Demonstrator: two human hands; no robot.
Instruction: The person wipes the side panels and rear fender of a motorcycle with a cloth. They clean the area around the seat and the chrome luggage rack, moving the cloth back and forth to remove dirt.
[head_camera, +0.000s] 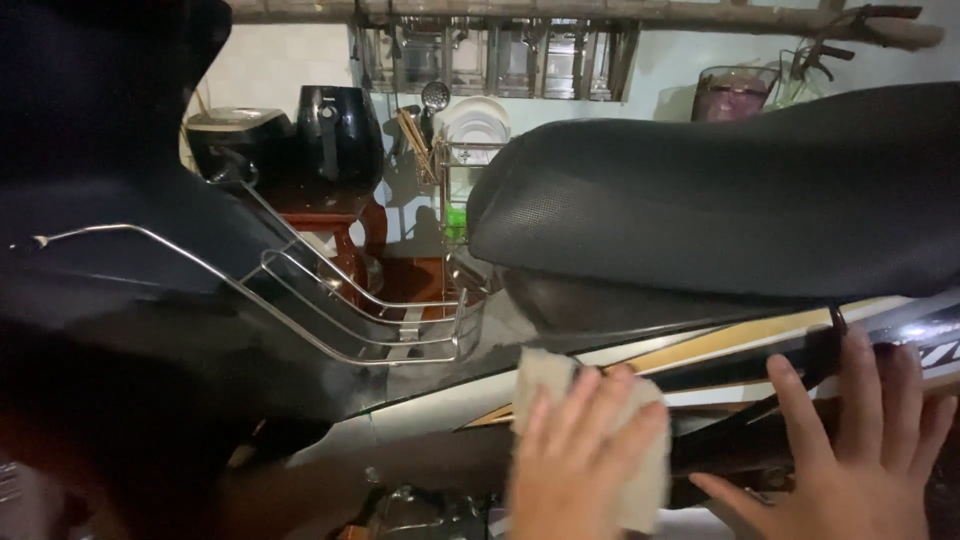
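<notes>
A motorbike fills the view, with its black textured seat across the upper right and a side panel striped white, gold and black below it. My left hand lies flat on a pale cloth and presses it against the panel under the seat's front end. To its right, my right hand rests open with spread fingers on the dark lower edge of the panel. A chrome wire basket sits on the bike's black front body, left of the seat.
Behind the bike stand a black air fryer and a rice cooker on a red wooden stand. A dish rack with white plates stands by the wall. A metal shelf hangs above.
</notes>
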